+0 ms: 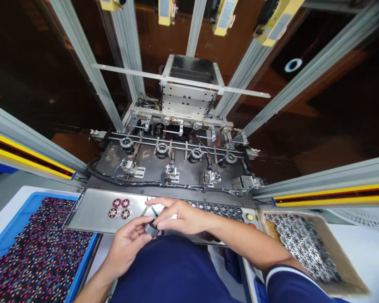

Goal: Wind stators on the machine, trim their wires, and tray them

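My left hand [126,244] is closed around a small dark grey and black part [150,229], held just above the near edge of the metal tray, close to my body. My right hand [181,218] reaches over from the right, its thumb and fingertips pinching the same part from above. Fingers cover much of the part, so its exact kind does not show. Behind the hands, a tool with two green handles [144,211] lies on the metal tray [96,210], partly hidden. Several red and copper wound stator cores [125,203] lie on the tray to the left.
On the left stands a blue bin [39,195] full of wound stators. At right is a cardboard box [344,261] of silvery parts. Rows of metal parts [221,209] lie behind my right forearm. Ahead is a machine with several ring fixtures [162,149], between yellow light-curtain bars [331,194].
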